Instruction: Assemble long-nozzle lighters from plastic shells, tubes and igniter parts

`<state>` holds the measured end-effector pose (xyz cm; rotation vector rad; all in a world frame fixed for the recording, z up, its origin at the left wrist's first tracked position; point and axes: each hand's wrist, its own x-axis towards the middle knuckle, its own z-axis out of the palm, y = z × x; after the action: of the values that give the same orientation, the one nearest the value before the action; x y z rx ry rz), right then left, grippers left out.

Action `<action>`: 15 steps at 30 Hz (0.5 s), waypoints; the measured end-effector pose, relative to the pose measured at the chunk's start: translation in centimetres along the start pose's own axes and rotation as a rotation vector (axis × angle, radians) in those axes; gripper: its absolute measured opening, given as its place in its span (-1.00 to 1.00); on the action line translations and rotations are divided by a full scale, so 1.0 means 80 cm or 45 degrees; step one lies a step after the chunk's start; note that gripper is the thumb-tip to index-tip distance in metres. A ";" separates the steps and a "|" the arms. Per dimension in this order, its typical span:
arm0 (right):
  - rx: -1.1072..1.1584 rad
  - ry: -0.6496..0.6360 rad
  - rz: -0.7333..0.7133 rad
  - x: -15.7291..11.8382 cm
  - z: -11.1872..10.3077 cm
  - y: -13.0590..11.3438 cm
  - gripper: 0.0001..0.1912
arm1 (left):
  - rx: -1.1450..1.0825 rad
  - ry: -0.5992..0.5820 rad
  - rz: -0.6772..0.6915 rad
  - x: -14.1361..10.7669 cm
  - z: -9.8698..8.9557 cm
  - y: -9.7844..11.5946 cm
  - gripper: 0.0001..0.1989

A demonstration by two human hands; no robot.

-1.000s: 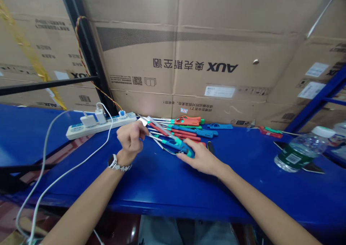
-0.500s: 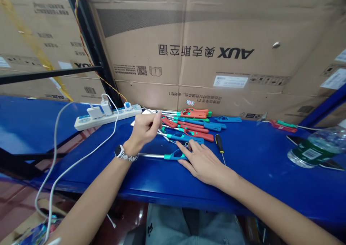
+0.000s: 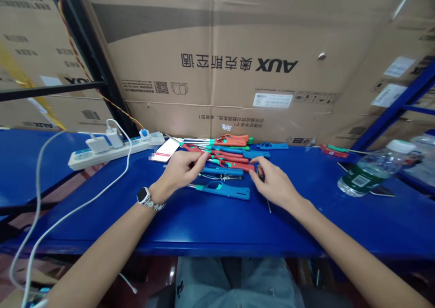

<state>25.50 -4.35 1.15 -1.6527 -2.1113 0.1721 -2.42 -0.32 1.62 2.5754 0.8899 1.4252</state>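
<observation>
My right hand (image 3: pixel 276 181) closes its fingers around the dark handle of a screwdriver (image 3: pixel 269 206), whose thin shaft points down toward the table. My left hand (image 3: pixel 183 168) is curled, thumb against the fingers, over the left ends of the lighters; whatever it pinches, if anything, is hidden. Nearest the table's front lies a blue long-necked lighter (image 3: pixel 234 191) with a green trigger area, its metal tube running under my left hand. Behind it is an opened blue lighter casing (image 3: pixel 231 172) with thin inner parts along it. Several red and blue lighters (image 3: pixel 234 163) lie stacked farther back.
A power strip (image 3: pixel 79 159) with white plugs and cables is on the left. A white card (image 3: pixel 166 150) lies near it. At right stands a plastic bottle (image 3: pixel 365 174) beside a dark flat device. Large cardboard boxes (image 3: pixel 238 26) rise behind the blue table (image 3: pixel 210 224).
My right hand has let go of the front blue lighter, moved right and taken hold of the screwdriver. My left hand stays curled near the lighters. The view has shifted to the right.
</observation>
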 end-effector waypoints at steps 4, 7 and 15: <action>-0.263 -0.124 0.268 -0.009 -0.006 0.016 -0.61 | 0.039 -0.103 0.014 0.005 0.016 0.003 -0.48; -0.363 -0.178 0.282 -0.008 -0.001 0.013 -0.57 | 0.118 -0.223 0.093 0.018 0.028 0.004 -0.48; -0.178 -0.010 0.268 -0.002 0.008 0.021 -0.59 | 0.113 -0.326 0.163 0.047 0.067 0.014 -0.46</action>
<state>26.73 -3.89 -0.08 -1.9588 -1.9912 0.0976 3.90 1.80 1.77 2.8426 0.7806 1.0681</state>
